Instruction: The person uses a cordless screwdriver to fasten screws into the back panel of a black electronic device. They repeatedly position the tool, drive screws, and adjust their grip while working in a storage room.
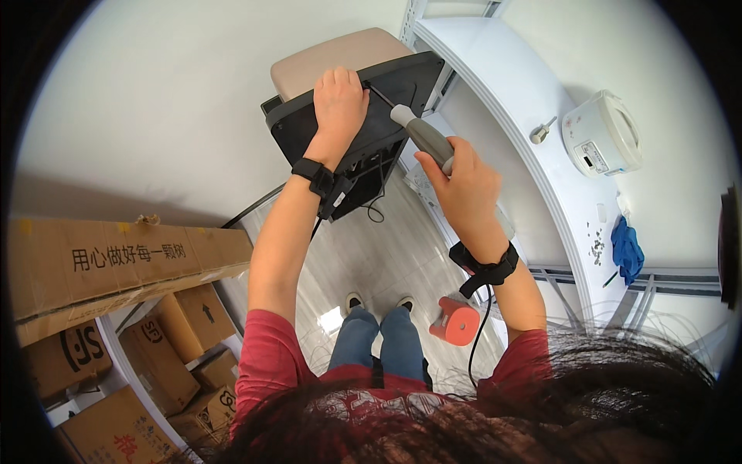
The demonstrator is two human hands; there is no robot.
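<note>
- From my end, the right hand (471,185) is closed around the screwdriver (429,139), fingers wrapped on the back of the handle and thumb laid along it, leaving no gap that I can see.
- The left hand (340,102) has its fingers curled at the upper edge of the black panel (421,75); I cannot tell how tightly it grips, or whether anything is tucked beneath.
- The screwdriver slants up and left across the panel, its tip at a dark spot just beside the left thumb. The contact itself is too small for me to make out.
- I would keep the shaft in line with whatever the tip sits on, push steadily along it, and turn from the wrist in short strokes.
- I would have the left hand brace the panel against that push, its thumb clear of the tip in case it slips.
- The screwdriver's handle is thick, rounded and grey, with a paler collar; the shaft is thin and dark.
- The panel is flat, matt and plastic-looking, with rounded corners; a beige cushion (340,56), smooth and softly curved, lies beyond it.
- To the right, a glossy white shelf (510,66) bears small dark pieces (595,243) and a crumpled blue cloth (627,251).
</note>
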